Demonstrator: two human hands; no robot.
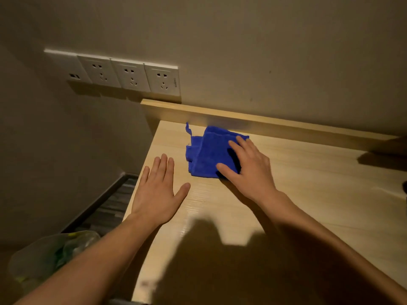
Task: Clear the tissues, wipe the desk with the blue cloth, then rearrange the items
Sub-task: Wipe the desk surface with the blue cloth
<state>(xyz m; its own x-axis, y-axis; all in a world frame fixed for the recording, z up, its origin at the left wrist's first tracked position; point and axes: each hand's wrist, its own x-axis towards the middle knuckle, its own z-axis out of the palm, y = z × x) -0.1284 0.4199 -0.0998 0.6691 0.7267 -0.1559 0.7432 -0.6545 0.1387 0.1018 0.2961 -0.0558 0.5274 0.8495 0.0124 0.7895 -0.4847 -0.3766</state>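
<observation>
A folded blue cloth [206, 150] lies on the light wooden desk [308, 183] near its far left corner. My right hand [248, 166] presses flat on the cloth's right half, fingers spread over it. My left hand [158, 190] rests palm down on the bare desk by the left edge, a short way left of the cloth, fingers apart and holding nothing. No tissues are in view.
A raised wooden ledge [264, 124] runs along the desk's back against the wall. A row of wall sockets [123, 73] sits above the left corner. A bin lined with a clear bag [50, 258] stands on the floor left of the desk. A dark object [404, 188] peeks in at the right edge.
</observation>
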